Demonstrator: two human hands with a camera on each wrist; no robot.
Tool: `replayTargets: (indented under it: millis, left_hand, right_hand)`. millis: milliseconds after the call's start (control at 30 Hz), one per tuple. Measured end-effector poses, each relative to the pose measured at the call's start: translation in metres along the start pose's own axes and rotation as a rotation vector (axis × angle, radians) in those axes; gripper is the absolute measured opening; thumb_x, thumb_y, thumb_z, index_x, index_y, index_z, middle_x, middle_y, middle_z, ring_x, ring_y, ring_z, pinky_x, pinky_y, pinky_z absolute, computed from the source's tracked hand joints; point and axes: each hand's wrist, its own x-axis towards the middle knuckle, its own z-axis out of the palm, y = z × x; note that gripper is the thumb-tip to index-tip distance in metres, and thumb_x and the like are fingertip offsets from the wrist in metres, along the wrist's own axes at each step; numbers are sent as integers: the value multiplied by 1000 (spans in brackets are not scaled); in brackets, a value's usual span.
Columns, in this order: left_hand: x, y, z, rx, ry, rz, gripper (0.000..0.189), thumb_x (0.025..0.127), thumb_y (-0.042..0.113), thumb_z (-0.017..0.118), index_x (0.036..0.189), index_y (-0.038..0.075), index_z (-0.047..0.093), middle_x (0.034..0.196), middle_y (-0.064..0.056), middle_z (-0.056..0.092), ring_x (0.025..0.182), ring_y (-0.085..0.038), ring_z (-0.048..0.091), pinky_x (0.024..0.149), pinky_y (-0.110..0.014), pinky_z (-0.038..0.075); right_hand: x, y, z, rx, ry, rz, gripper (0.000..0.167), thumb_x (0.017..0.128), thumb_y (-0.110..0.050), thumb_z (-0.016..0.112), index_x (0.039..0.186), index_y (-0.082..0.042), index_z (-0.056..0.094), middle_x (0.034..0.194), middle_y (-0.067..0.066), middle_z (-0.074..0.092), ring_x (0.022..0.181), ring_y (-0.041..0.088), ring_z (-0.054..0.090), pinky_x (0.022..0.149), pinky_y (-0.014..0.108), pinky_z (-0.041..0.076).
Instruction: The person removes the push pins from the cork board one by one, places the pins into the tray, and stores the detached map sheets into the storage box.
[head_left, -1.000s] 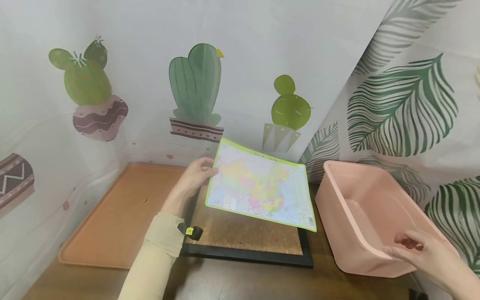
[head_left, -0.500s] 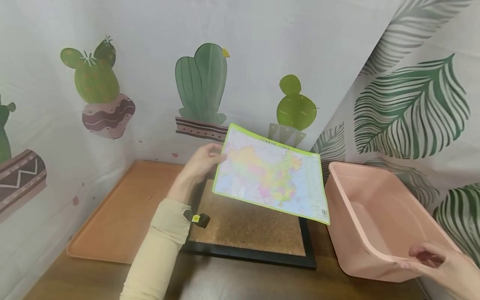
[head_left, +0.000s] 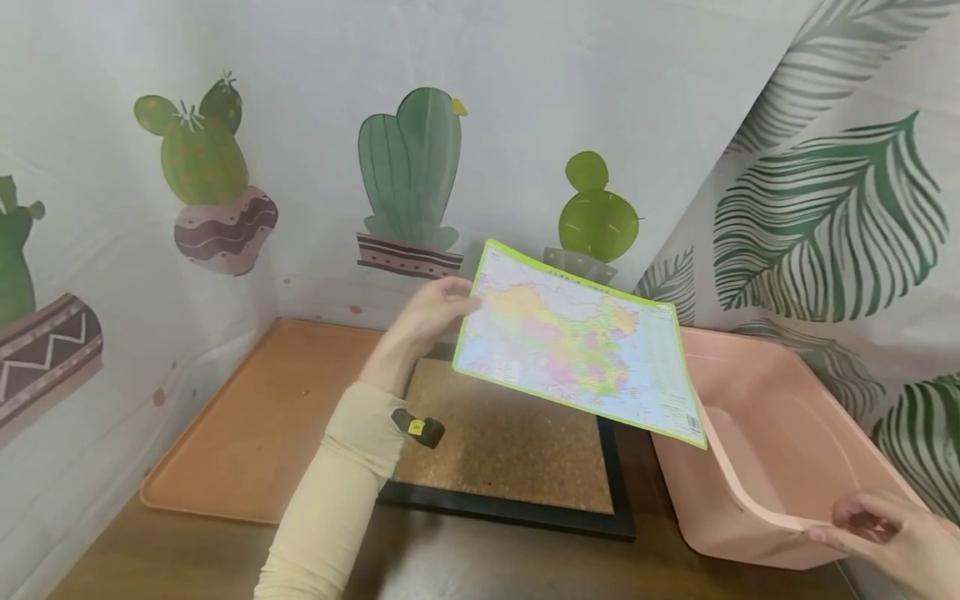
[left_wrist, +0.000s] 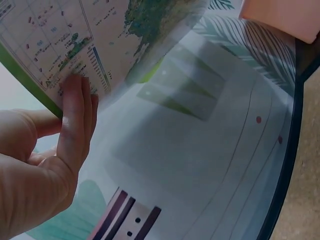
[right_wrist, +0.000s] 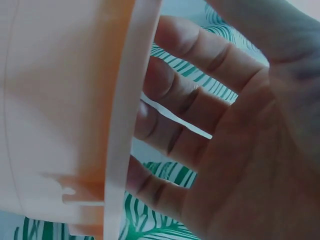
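My left hand [head_left: 431, 317] pinches the left edge of a thin map sheet [head_left: 570, 342] with a lime-green border. The sheet is tilted in the air above the cork-faced board [head_left: 510, 450], its right end overlapping the pink plastic bin [head_left: 780, 417] in the head view. In the left wrist view, straight fingers lie along the sheet's face near a corner. My right hand [head_left: 892, 533] is at the bin's front right rim. There the thumb touches the rim, and in the right wrist view the bent fingers [right_wrist: 177, 35] meet the rim, their tips partly hidden.
A brown-orange tray [head_left: 240, 433] lies left of the black-framed board on the wooden table [head_left: 442, 558]. Curtains [head_left: 510, 67] printed with cacti and leaves hang close behind and to the right.
My left hand has carried the map sheet up and rightward, towards the bin. My right hand has moved slightly right along the bin's rim, and the bin has shifted a little rightward.
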Motion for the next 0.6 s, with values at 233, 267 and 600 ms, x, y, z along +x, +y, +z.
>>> replayTargets:
  millis: [233,267,600]
  left_hand:
    - [6,14,25,-38,-48,1,36,97,11,61,129,-1,50,107,-16,68,99,-25,66,93,-42,50]
    - [8,16,30,-47,-52,-5,36,97,11,61,129,-1,50,108,-16,68,99,-24,66,93,-42,50]
    - [27,20,80,-113,-58,-51,27,96,4,61,121,-4,53,104,-17,66,91,-24,66,82,-36,55]
  right_hand:
    - [-1,0,-3,-31,13,34,38,53,-7,94,68,-21,62,68,-24,52,60,-5,42,49,11,33]
    - [-2,0,-3,-41,6,50,37,54,-7,94,69,-21,63,69,-25,52,61,-6,43,50,10,33]
    - [-2,3,-3,-14,2,-5,37,50,-7,94,71,-18,66,76,-28,56,66,-8,48,56,6,37]
